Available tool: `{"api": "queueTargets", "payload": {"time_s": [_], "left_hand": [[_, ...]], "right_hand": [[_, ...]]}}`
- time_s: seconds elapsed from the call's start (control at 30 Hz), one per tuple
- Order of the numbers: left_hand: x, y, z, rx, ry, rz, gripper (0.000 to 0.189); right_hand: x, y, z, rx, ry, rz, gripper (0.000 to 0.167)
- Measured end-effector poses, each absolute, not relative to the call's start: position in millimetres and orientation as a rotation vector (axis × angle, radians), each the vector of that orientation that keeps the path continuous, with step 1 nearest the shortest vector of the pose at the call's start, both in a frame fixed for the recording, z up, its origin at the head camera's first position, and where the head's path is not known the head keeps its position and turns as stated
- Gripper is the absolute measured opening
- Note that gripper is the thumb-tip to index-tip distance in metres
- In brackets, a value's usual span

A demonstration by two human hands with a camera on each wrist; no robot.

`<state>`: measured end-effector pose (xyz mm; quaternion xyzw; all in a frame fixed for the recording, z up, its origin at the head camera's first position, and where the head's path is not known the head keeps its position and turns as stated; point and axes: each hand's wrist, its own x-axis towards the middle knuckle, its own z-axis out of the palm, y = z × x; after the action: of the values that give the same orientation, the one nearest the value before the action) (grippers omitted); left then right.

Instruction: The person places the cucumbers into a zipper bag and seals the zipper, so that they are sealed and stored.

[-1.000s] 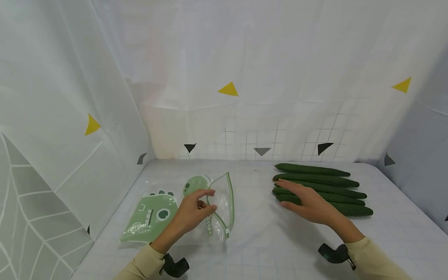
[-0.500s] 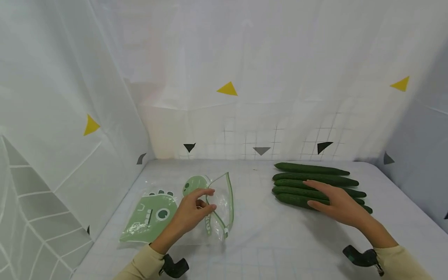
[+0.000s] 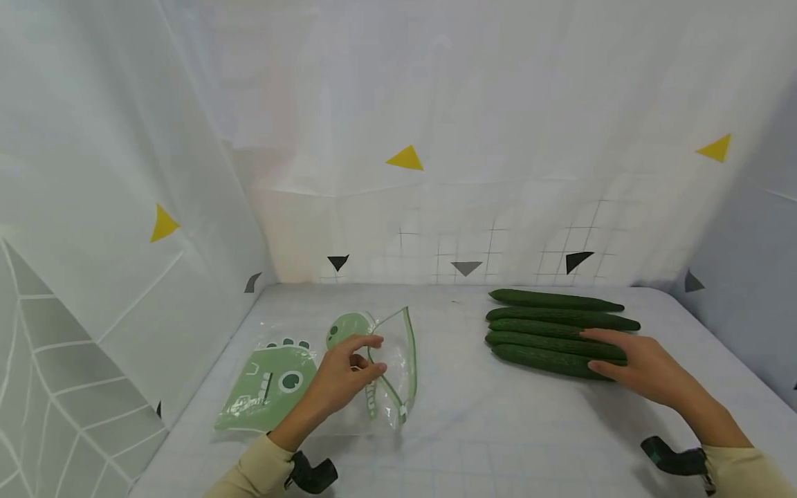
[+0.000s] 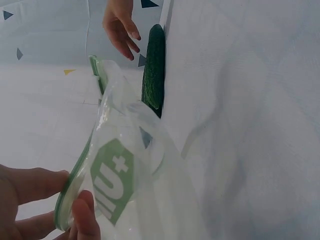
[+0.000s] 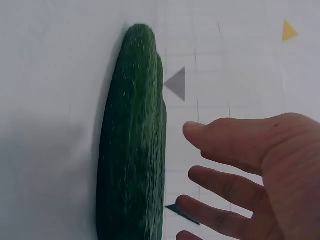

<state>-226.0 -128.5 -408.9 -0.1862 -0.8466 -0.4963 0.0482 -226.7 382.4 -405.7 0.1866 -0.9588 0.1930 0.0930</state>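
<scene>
My left hand (image 3: 341, 373) pinches the edge of a clear zip bag (image 4: 114, 180) between thumb and fingers. The bag lies on the left side of the table, its mouth spread apart toward the right, with a green zip strip (image 3: 411, 366) and a green cartoon face print (image 3: 274, 387). Several long green cucumbers (image 3: 542, 360) lie side by side at the right. Over their right ends hovers my right hand (image 3: 654, 373), fingers spread and slightly bent. In the right wrist view a gap separates the fingertips from the nearest cucumber (image 5: 132, 140).
A white cloth-covered table (image 3: 448, 443) holds everything. White curtains with yellow and dark triangles stand behind (image 3: 498, 138) and along both sides. A black wrist camera (image 3: 672, 458) hangs at the right wrist, another (image 3: 313, 474) at the left.
My right hand has moved to the right along the cucumbers, from their left ends to their right ends. The left hand and the bag stay in place.
</scene>
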Motion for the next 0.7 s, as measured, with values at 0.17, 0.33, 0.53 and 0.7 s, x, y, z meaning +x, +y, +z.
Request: {"api": "queueTargets", "payload": {"time_s": [0.17, 0.33, 0.53, 0.7], "left_hand": [[-226, -128, -409, -0.575, -2.585, -1.529, 0.042], [-226, -127, -409, -0.574, -2.590, -1.524, 0.042], [-225, -127, -408, -0.571, -2.585, -1.518, 0.041], [-224, -127, -407, -0.568, -2.579, -1.520, 0.041]], "right_hand": [[-224, 396, -407, 0.478, -2.899, 0.565, 0.060], [-221, 407, -411, 0.421, -2.917, 0.538, 0.060], [-222, 418, -417, 0.367, -2.936, 0.530, 0.053], [-224, 426, -423, 0.342, -2.928, 0.558, 0.051]]}}
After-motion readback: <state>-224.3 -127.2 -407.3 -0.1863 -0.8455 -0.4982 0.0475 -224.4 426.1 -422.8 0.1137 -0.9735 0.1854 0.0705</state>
